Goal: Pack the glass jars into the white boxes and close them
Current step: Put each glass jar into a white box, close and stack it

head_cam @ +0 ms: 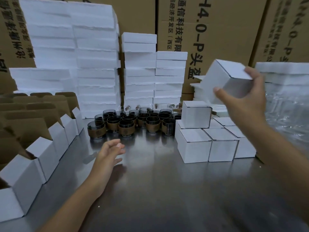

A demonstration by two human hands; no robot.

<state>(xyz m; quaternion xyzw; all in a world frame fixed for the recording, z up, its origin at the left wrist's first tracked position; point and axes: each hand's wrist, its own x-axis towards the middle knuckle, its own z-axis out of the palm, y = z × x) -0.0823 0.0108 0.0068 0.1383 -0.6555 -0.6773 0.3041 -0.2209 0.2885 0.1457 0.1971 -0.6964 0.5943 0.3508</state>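
Right hand [245,101] grips a closed white box [225,77], thumb on the near face and fingers over the top edge. It's held tilted in the air, above and behind the stack of closed boxes [209,144] on the right of the desk [158,190]. Left hand [109,153] is empty, fingers loose and half extended, hovering low over the desk just in front of the jars [127,124].

Progress as I read it:
- Done: the bottom tier of closed boxes looks filled in, and one box sits on top at the back left. The box in hand looks like the next one for that second tier.
- Left: well over a dozen dark glass jars with brown bands are grouped at the back of the desk, unpacked. A few clear ones stand behind them, hard to make out.
- Supply: a row of open boxes [41,156] with flaps up runs along the left edge, apparently enough for those jars.

I'd call it under halfway, since more jars are loose than boxes closed. I can't see inside any closed box, so I'm assuming each holds a jar.

Around the desk are foam tray stacks [97,64] behind the jars, brown cartons [217,22] along the back and plastic wrap [287,111] at far right.
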